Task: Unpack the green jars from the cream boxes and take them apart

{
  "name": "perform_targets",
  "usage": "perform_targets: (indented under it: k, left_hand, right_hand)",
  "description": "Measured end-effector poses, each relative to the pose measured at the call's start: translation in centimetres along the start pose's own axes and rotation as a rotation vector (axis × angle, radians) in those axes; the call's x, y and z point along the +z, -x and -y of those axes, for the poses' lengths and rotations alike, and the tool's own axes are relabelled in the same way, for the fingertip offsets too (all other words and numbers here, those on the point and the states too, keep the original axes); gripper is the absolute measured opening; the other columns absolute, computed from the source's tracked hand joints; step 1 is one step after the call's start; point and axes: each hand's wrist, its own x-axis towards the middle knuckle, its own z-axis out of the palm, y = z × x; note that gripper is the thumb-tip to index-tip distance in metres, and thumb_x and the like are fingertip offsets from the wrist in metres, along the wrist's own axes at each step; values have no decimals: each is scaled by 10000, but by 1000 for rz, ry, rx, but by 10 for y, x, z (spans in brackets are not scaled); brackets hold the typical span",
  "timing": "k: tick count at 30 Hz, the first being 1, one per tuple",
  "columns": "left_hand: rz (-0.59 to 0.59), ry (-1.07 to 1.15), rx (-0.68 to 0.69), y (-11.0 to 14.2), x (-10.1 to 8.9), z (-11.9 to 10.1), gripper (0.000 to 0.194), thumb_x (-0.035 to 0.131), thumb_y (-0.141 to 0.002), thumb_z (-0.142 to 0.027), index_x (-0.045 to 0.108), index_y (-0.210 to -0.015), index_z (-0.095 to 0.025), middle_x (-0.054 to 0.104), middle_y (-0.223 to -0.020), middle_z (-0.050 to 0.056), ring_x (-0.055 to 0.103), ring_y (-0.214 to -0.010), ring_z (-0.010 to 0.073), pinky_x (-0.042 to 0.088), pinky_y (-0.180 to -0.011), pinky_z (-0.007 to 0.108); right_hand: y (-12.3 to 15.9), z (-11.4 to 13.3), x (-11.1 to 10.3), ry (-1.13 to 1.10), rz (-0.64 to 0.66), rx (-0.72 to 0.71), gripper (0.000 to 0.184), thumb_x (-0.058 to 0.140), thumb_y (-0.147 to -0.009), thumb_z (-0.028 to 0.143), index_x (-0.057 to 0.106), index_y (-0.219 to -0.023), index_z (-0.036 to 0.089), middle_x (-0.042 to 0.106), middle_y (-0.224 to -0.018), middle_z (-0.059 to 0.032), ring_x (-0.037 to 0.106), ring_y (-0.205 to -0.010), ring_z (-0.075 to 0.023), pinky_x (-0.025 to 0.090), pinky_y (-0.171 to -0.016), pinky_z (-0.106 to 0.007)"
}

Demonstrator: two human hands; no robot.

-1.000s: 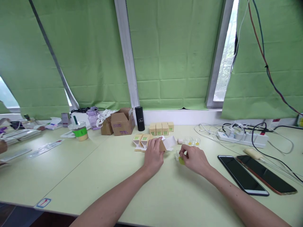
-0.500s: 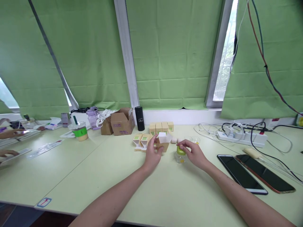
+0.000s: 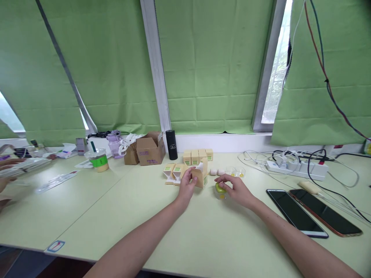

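Note:
My left hand (image 3: 187, 188) is closed around a small kraft cardboard box (image 3: 199, 180). The box's flap stands up, and a green label shows on its right side. To the right, the fingers of my right hand (image 3: 234, 189) are curled over the green lid of a small clear jar (image 3: 221, 192), which has something yellow low inside. Just left of the box are two open kraft boxes (image 3: 177, 172) with green labels. Behind it, several closed kraft boxes (image 3: 198, 156) stand in a row. Pale pink caps (image 3: 217, 172) and clear cups (image 3: 235, 172) sit beyond the jar.
Two phones (image 3: 296, 211) lie at the right, below a power strip (image 3: 295, 170) with tangled cables. A black bottle (image 3: 171, 145), a brown carton (image 3: 150, 150) and a drink cup (image 3: 99, 161) stand at the back left. Another person's hands (image 3: 5, 185) are at the far left.
The box in my left hand has turned, so its flap is upright and its label faces right. My right hand stays on the jar, lowered slightly. The other person's hands have shifted.

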Motion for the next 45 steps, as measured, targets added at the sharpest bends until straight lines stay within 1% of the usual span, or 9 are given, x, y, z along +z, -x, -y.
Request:
perform_targets:
  k: [3, 6, 16, 20, 23, 28, 35, 41, 45]
  left_hand:
    - [9, 110, -63, 0, 1, 2, 540, 807, -775, -423, 629, -1240, -212, 675, -1311, 124, 617, -1231, 298, 521, -991, 418]
    - [8, 168, -97, 1, 1, 2, 524, 817, -771, -438, 651, -1220, -226, 674, -1338, 108, 623, -1239, 289, 536, -967, 400]
    - [6, 214, -150, 1, 1, 2, 506, 834, -740, -439, 686, -1167, -210, 706, -1285, 98, 657, -1152, 272, 553, -849, 342]
    - [14, 254, -165, 1, 1, 2, 471, 828, -757, -413, 694, -1160, -210, 713, -1268, 90, 664, -1142, 268, 561, -827, 329]
    - [25, 289, -189, 1, 2, 2, 415, 805, -792, -376, 697, -1154, -205, 721, -1248, 89, 683, -1104, 254, 579, -818, 329]
    - [72, 348, -234, 3, 4, 2, 360, 756, -840, -329, 684, -1164, -189, 742, -1181, 104, 717, -1019, 255, 621, -807, 384]
    - [115, 351, -249, 13, 12, -3, 426, 759, -862, -374, 634, -1228, -195, 753, -1123, 104, 741, -967, 250, 629, -762, 361]
    - [165, 284, -205, 17, 18, -5, 581, 768, -859, -457, 516, -1323, -215, 756, -1083, 100, 749, -865, 248, 639, -674, 373]
    - [164, 193, -161, 17, 19, -7, 614, 739, -872, -525, 460, -1335, -235, 746, -1095, 100, 750, -869, 258, 647, -656, 394]
  right_hand:
    - [1, 1, -2, 32, -10, -9, 245, 586, -924, 367, 712, -1097, 248, 760, -1080, -58, 683, -1022, -256, 510, -910, -399]
    - [1, 2, -3, 70, 4, -26, 212, 614, -890, 329, 716, -1056, 244, 758, -1042, -42, 679, -1004, -248, 497, -943, -402]
    - [0, 1, 1, 105, -2, 30, 247, 532, -936, 331, 757, -975, 238, 781, -952, -47, 710, -906, -246, 512, -834, -378]
    - [1, -2, 2, 133, 27, 46, 245, 518, -948, 323, 745, -993, 242, 788, -995, -49, 715, -916, -249, 520, -833, -388]
    - [2, -2, 3, 126, -14, 24, 241, 541, -947, 348, 723, -1079, 261, 775, -1134, -53, 705, -1013, -264, 526, -865, -403]
    - [3, 10, 6, 21, -130, -21, 275, 531, -971, 417, 705, -1133, 280, 743, -1220, -55, 669, -1101, -269, 496, -982, -452]
    - [3, 25, 23, -129, -151, 43, 397, 597, -935, 535, 706, -1202, 262, 741, -1206, -85, 617, -1192, -301, 460, -1030, -475]
    - [-1, 24, 29, -317, -87, 99, 486, 641, -888, 616, 729, -1158, 223, 754, -1148, -103, 677, -1044, -296, 508, -919, -432]
    - [-3, 19, 30, -444, -86, 139, 569, 712, -824, 652, 709, -1191, 218, 750, -1118, -97, 678, -1074, -292, 524, -911, -405]
